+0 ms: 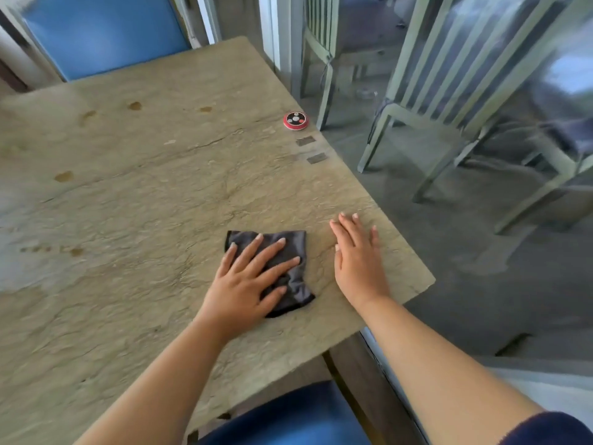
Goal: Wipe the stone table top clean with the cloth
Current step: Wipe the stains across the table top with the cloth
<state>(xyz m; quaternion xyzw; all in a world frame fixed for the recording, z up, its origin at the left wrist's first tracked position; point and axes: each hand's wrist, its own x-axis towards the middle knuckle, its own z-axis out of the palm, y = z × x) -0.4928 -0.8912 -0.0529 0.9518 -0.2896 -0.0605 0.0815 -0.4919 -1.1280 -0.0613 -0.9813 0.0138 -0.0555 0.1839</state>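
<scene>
The stone table top point(134, 194) is rough and tan, with several brown stains toward its left and far side. A dark grey cloth point(293, 242) lies flat on it near the right front corner. My left hand point(247, 281) presses flat on the cloth with fingers spread, covering its lower left part. My right hand point(356, 255) rests flat on bare stone just right of the cloth, fingers together, holding nothing. The two hands are apart.
A round red call button point(295, 120) sits by the table's right edge, with two small grey plates point(311, 150) in front of it. Blue chairs stand at the far side point(102, 33) and near side point(288, 415). Pale slatted chairs point(455, 101) stand on the grey floor to the right.
</scene>
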